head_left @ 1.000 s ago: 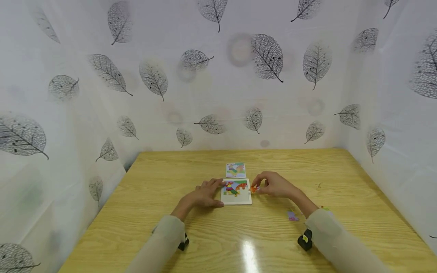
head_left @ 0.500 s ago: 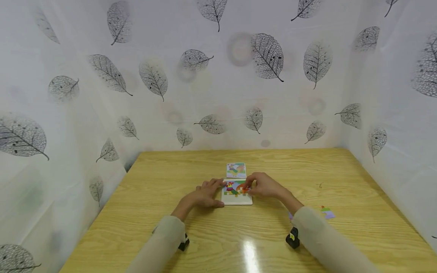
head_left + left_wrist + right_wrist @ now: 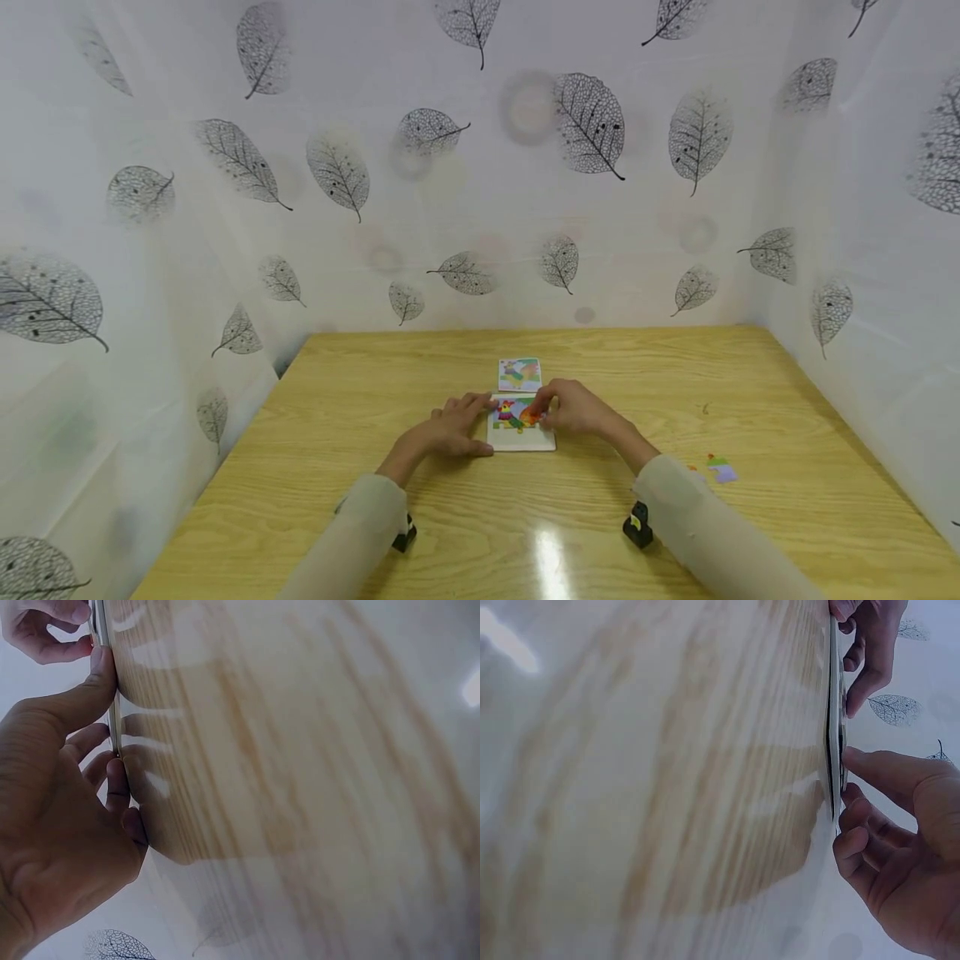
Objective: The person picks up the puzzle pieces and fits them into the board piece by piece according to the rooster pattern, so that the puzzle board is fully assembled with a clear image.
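A pale-framed puzzle board (image 3: 521, 442) lies on the table, its upper part filled with a colourful bird picture and its lower part bare. My left hand (image 3: 450, 427) rests at the board's left side with fingers spread, index near the far corner and thumb at the near corner. In the left wrist view, the left thumb (image 3: 96, 679) touches the board's edge. My right hand (image 3: 577, 408) pinches an orange puzzle piece (image 3: 532, 416) between thumb and index finger, low over the board's right side. Those fingers partly cover the piece and the picture.
Just behind the board lies a square picture card (image 3: 520, 375) with a similar bird. A green and lilac puzzle piece (image 3: 722, 469) lies on the wooden table (image 3: 360, 375) to the right; a small orange bit (image 3: 693, 468) shows beside my right sleeve (image 3: 686, 500). Leaf-printed curtains surround the table.
My right hand has carried the orange puzzle piece leftward from beside the board's right edge to over its picture. My left hand has stayed at the board's left side.
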The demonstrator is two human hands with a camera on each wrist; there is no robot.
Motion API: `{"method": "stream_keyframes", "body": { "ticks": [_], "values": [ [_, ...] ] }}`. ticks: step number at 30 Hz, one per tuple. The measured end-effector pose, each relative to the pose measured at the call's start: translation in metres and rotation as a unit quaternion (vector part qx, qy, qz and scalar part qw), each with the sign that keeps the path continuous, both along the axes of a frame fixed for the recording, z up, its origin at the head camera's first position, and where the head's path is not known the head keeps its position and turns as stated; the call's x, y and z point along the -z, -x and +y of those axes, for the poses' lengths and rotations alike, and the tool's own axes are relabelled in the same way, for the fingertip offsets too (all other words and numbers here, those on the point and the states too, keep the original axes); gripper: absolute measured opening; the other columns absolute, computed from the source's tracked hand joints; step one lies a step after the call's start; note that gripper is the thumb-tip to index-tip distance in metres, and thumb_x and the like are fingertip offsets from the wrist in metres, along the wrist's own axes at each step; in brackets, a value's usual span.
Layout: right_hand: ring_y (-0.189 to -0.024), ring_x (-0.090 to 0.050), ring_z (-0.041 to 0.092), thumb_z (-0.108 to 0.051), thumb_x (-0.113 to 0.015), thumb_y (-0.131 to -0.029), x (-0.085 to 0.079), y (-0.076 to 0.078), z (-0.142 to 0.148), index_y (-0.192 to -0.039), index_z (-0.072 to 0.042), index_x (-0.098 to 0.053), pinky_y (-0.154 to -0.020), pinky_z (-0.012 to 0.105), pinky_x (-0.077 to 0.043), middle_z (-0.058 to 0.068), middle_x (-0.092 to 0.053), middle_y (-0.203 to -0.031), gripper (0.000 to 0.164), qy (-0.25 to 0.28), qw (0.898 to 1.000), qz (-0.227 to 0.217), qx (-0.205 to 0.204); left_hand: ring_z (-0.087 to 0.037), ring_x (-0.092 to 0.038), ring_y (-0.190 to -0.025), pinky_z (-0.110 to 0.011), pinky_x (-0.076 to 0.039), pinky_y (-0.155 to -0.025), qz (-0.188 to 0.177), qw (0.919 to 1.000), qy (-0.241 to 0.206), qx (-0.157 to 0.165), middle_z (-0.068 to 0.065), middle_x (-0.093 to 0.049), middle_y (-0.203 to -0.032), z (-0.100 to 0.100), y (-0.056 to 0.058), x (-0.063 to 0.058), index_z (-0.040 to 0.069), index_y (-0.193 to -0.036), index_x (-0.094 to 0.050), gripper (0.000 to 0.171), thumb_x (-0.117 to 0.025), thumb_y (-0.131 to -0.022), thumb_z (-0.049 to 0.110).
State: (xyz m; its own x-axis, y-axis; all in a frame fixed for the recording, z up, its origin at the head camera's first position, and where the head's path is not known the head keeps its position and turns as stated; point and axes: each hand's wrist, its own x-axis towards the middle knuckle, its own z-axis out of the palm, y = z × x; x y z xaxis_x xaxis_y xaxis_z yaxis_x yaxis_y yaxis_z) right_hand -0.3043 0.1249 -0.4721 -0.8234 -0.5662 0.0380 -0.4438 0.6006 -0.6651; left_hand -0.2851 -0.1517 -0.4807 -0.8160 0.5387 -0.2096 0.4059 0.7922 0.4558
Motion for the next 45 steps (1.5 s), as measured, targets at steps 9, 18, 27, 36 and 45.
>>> {"method": "stream_keyframes", "body": {
  "ticks": [9, 18, 27, 36, 45],
  "values": [
    [-0.102, -0.062, 0.023, 0.002, -0.080, -0.085, 0.004, 0.001, -0.001, -0.102, -0.008, -0.078, -0.092, 0.048, -0.051, 0.001, -0.071, -0.102, 0.020, 0.013, 1.000, 0.002, 0.002, -0.046, -0.031, -0.143, -0.073, -0.024, -0.113, -0.001, 0.9999, -0.012, 0.004, -0.015, -0.026, -0.166, 0.001, -0.007, -0.011, 0.014, -0.161, -0.030, 0.079, -0.071, -0.098, 0.038],
    [-0.103, -0.063, 0.023, 0.001, -0.081, -0.085, 0.003, -0.001, 0.000, -0.105, -0.007, -0.078, -0.093, 0.047, -0.052, 0.002, -0.071, -0.105, 0.021, 0.018, 0.999, -0.023, 0.021, -0.044, -0.032, -0.143, -0.072, -0.026, -0.113, -0.006, 0.9999, -0.012, -0.001, -0.013, -0.028, -0.166, 0.002, -0.005, -0.010, 0.015, -0.161, -0.032, 0.080, -0.074, -0.096, 0.038],
    [-0.075, -0.058, 0.015, -0.004, -0.075, -0.091, -0.002, -0.008, 0.017, -0.114, -0.006, -0.076, -0.068, 0.032, -0.051, 0.007, -0.073, -0.115, 0.023, 0.039, 0.998, -0.055, -0.013, -0.047, -0.030, -0.144, -0.075, -0.025, -0.112, 0.001, 0.9999, -0.009, 0.009, -0.016, -0.026, -0.166, -0.001, -0.006, -0.009, 0.014, -0.162, -0.030, 0.083, -0.073, -0.096, 0.039],
    [-0.056, -0.047, 0.016, -0.008, -0.068, -0.100, -0.008, -0.017, 0.054, -0.131, 0.002, -0.064, -0.049, 0.031, -0.042, 0.025, -0.064, -0.128, 0.033, 0.103, 0.986, -0.127, -0.035, -0.046, -0.028, -0.146, -0.074, -0.023, -0.114, 0.000, 1.0000, -0.002, 0.002, -0.013, -0.024, -0.167, 0.000, 0.000, 0.002, 0.018, -0.163, -0.028, 0.083, -0.073, -0.096, 0.039],
    [-0.048, -0.042, 0.011, -0.009, -0.067, -0.101, -0.007, -0.033, 0.097, -0.136, 0.003, -0.060, -0.045, 0.028, -0.041, 0.026, -0.060, -0.128, 0.038, 0.085, 0.984, -0.149, -0.038, -0.048, -0.031, -0.143, -0.076, -0.025, -0.111, 0.015, 0.9999, -0.006, 0.005, -0.014, -0.027, -0.166, -0.002, 0.003, 0.009, 0.019, -0.162, -0.030, 0.083, -0.073, -0.095, 0.043]
  ]
}}
